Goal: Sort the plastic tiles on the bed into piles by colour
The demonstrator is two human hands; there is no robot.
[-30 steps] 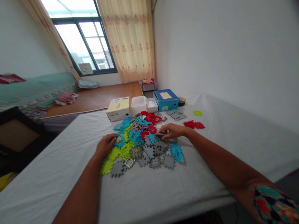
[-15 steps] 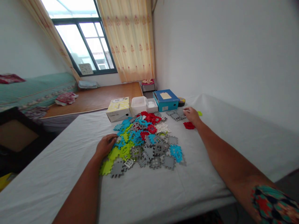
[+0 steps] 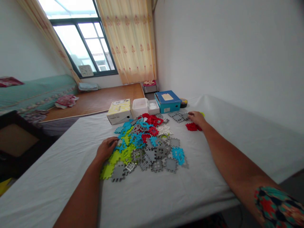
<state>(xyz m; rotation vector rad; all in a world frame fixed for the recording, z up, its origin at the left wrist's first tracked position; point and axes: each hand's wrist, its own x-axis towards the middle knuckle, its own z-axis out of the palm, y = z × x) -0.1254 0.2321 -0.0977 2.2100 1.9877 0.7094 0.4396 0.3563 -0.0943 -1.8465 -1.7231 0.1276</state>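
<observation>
A heap of interlocking plastic tiles (image 3: 150, 155) with notched edges lies in front of me, in grey, blue, lime green, red and white. My left hand (image 3: 106, 148) rests at the heap's left edge, beside blue and green tiles (image 3: 127, 153). Its fingers are loosely bent, with a gap to the thumb and nothing visible in it. Away to the back right, my right hand (image 3: 197, 118) has its fingertips closed on a grey tile (image 3: 185, 117), next to other flat grey tiles (image 3: 175, 116). Red tiles (image 3: 191, 127) lie just below that hand, and a green tile (image 3: 202, 114) is partly hidden behind it.
Behind the heap stand a yellow-and-white box (image 3: 119, 111), a white plastic container (image 3: 140, 107) and a blue box (image 3: 167, 101). A round dark tin or roll (image 3: 183, 102) sits beside the blue box. White cloth (image 3: 152, 202) covers the table, which meets a wall at right.
My right hand has shifted slightly right and down by the grey tiles, with more red showing beneath it. My left hand stays at the heap's edge. The view has moved slightly.
</observation>
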